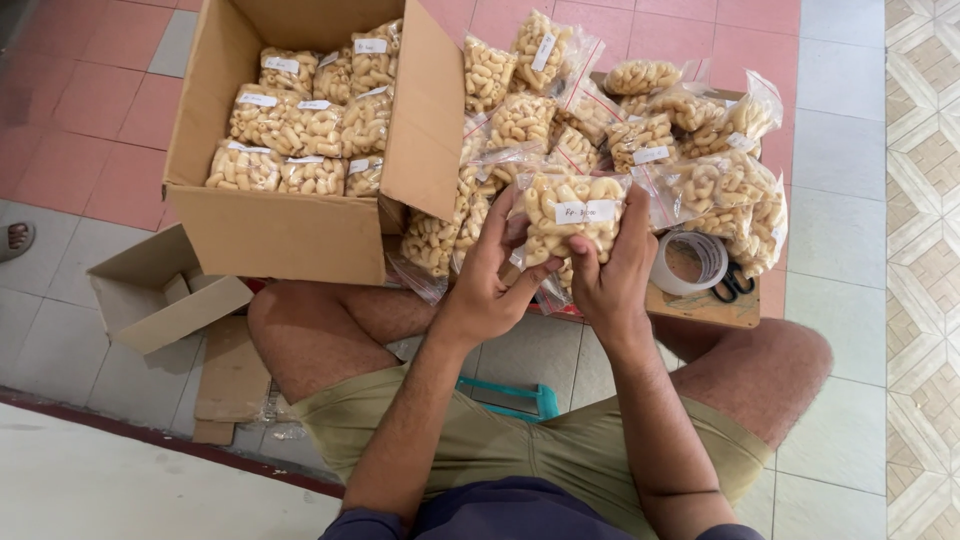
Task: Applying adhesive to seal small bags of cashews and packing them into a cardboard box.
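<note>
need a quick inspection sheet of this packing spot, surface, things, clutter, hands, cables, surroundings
surface: tiled floor, pink and grey tiles; a low board lies under the loose packets
job's things: clear snack packet with a white label, held in both hands; loose packets piled on the board; open cardboard box with labelled packets stacked inside
clutter: tape roll and black-handled scissors at the board's edge; small empty box and flat cardboard on the floor
hands: left hand and right hand both grip the held packet
cables: nothing seen
surroundings: the person sits on a teal stool; another person's foot at the left edge
</note>
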